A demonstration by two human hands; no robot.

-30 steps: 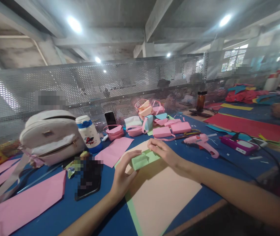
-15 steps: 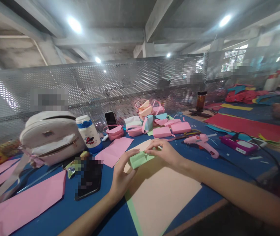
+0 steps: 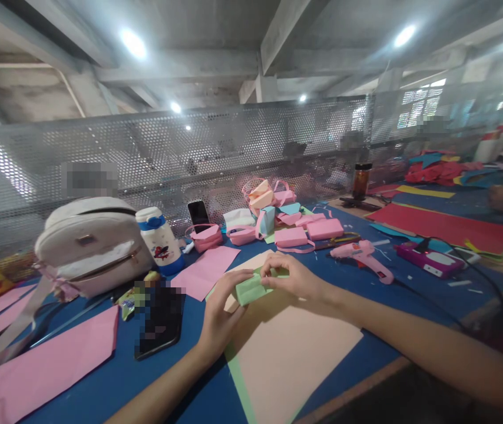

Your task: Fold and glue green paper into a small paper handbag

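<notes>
While a peach sheet (image 3: 300, 359) covers the blue desk (image 3: 110, 383) beneath my left hand (image 3: 220, 300) and right hand (image 3: 298, 278), the edge of a green sheet (image 3: 239, 383) shows under it. Over the peach sheet I hold a folded green paper (image 3: 250, 290): my left hand has its left end between thumb and fingers, and my right hand pinches its right end with the fingertips drawn together. Left of my left hand lie a black phone (image 3: 169, 327) and, farther out, a large pink sheet (image 3: 57, 359). Beyond these are a pale backpack (image 3: 95, 241) and a white bottle (image 3: 161, 244). Right of my right hand lies a pink glue gun (image 3: 361, 253), with a purple box (image 3: 428, 258) past it. Ahead of my hands sit small pink paper bags (image 3: 291, 237); a brown jar (image 3: 361, 184) stands farther off to the right, and a metal mesh screen (image 3: 216, 141) runs behind.
</notes>
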